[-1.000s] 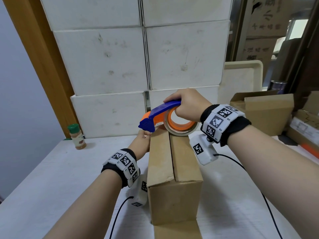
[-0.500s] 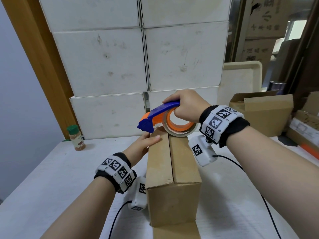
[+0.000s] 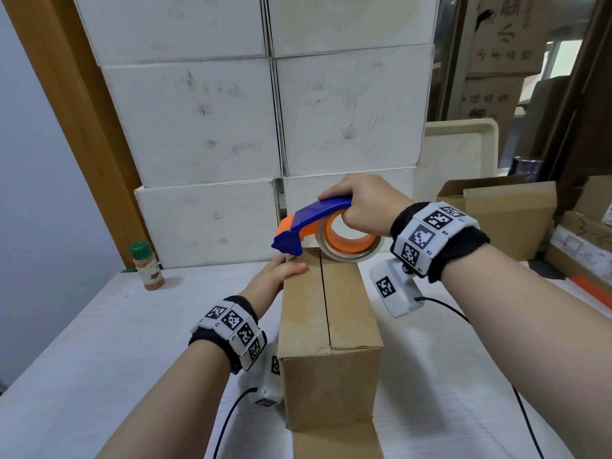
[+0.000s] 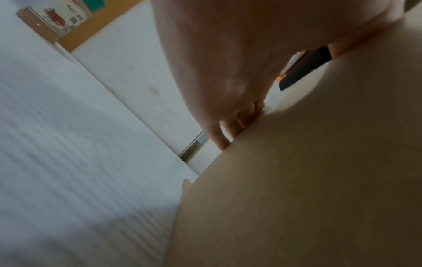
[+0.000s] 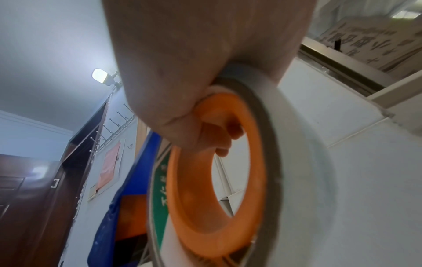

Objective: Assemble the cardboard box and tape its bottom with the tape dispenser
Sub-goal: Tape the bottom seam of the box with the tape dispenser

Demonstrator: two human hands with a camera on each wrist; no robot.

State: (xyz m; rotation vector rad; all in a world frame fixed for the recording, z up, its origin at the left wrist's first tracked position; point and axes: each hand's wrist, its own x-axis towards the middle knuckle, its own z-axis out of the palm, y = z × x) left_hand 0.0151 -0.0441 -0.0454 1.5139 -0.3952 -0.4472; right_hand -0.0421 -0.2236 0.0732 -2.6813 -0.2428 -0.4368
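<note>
A brown cardboard box [image 3: 331, 329] stands on the white table [image 3: 99, 342], its two top flaps meeting in a seam that runs away from me. My left hand [image 3: 284, 270] holds the box's far left corner, thumb on the top flap and fingers round the side; in the left wrist view the left hand [image 4: 217, 54] lies against the box [image 4: 297, 180]. My right hand [image 3: 357, 203] grips the blue and orange tape dispenser [image 3: 308, 226], whose tape roll [image 3: 351, 241] rests at the seam's far end. The right wrist view shows the fingers [image 5: 219, 140] curled through the roll's orange core [image 5: 194, 207].
Stacked white boxes [image 3: 205, 120] form a wall right behind the box. A spice jar [image 3: 147, 266] stands at the back left. At the right are another cardboard box [image 3: 506, 217] and a beige tray [image 3: 460, 154]. A loose flap [image 3: 334, 442] lies at the box's near foot.
My left hand has drawn back from behind the box's far end, and its thumb now lies on the top flap. The dispenser has hardly moved.
</note>
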